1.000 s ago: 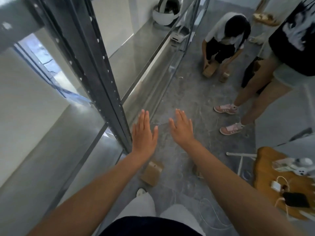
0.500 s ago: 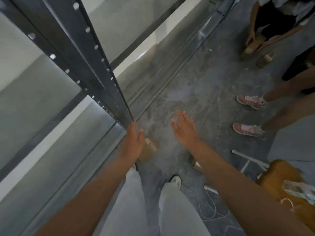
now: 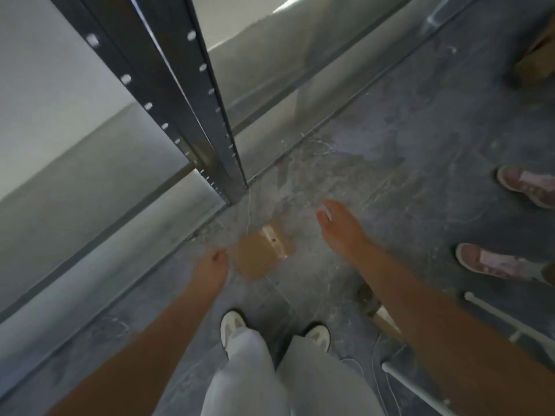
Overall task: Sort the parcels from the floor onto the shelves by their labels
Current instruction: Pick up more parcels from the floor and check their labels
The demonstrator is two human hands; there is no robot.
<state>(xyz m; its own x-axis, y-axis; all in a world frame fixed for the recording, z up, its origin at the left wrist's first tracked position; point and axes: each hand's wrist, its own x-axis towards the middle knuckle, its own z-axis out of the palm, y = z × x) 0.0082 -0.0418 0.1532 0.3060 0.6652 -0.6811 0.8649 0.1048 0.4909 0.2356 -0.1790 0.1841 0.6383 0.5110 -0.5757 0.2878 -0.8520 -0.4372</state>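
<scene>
A small brown cardboard parcel (image 3: 264,250) with a tape strip lies on the grey floor just in front of my feet, near the foot of the dark metal shelf upright (image 3: 192,94). My left hand (image 3: 208,270) hangs just left of the parcel, fingers loosely curled, holding nothing and apart from the box. My right hand (image 3: 341,228) is spread open to the right of the parcel and above the floor. A second parcel (image 3: 383,318) is partly hidden under my right forearm.
Grey metal shelves (image 3: 90,205) run along the left. Another person's pink shoes (image 3: 504,264) stand at the right edge. More cardboard (image 3: 534,66) lies at the top right. White rods (image 3: 507,319) and a thin cable (image 3: 378,376) lie on the floor at the bottom right.
My view has tilted down toward the floor. Both hands have dropped lower on either side of the parcel, the left hand now beside it instead of covering it.
</scene>
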